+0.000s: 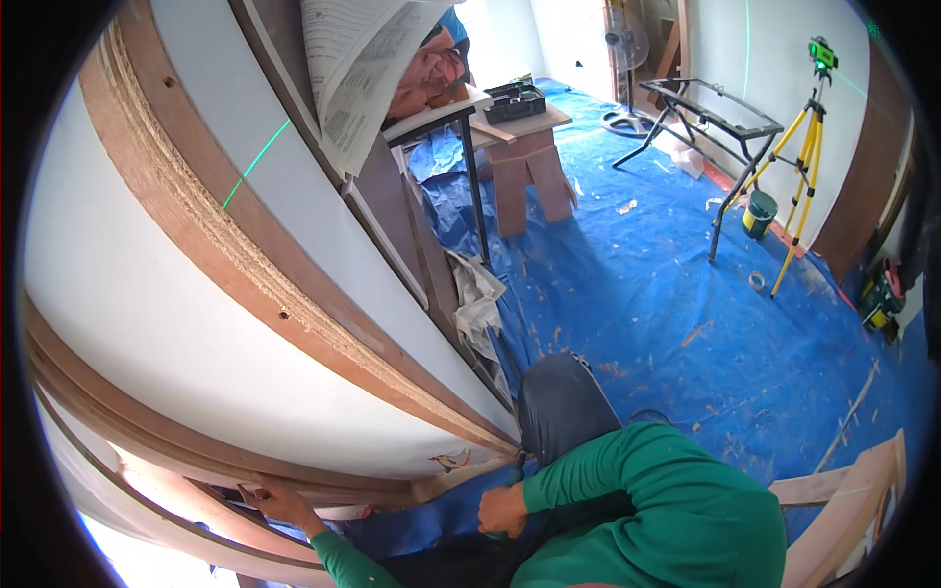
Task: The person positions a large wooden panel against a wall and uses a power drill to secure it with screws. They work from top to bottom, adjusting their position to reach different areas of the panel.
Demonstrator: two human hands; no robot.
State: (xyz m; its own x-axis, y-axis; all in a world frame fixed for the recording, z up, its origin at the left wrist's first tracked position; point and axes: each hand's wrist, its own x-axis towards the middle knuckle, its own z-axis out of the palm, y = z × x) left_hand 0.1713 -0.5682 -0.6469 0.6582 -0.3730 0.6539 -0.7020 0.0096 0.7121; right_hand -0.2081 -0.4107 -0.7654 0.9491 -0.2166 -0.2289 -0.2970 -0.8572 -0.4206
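At the lower left, my left hand (pixel 281 505) is at the edge of a brown wooden frame (pixel 221 458), its fingers bent and pressed together. Whether something small sits between them, I cannot make out. My right hand (pixel 503 511) is closed in a fist in front of my body, around a slim tool with a dark shaft (pixel 519 461). The fist hides most of that tool, so its kind does not show. Ahead of both hands rises a white panel (pixel 245 323), bordered by a wooden jamb with a rough, chipboard-like edge (pixel 211 211). A green laser line crosses its upper part.
A blue tarp (pixel 627 294) with scraps covers the floor. A wooden stand (pixel 534 176) carries an open black case (pixel 515 101). Farther right are a black folding frame (pixel 720 118), a yellow tripod (pixel 806 167) with a green laser level, and buckets (pixel 760 214). Wooden pieces (pixel 853 500) lie at my right.
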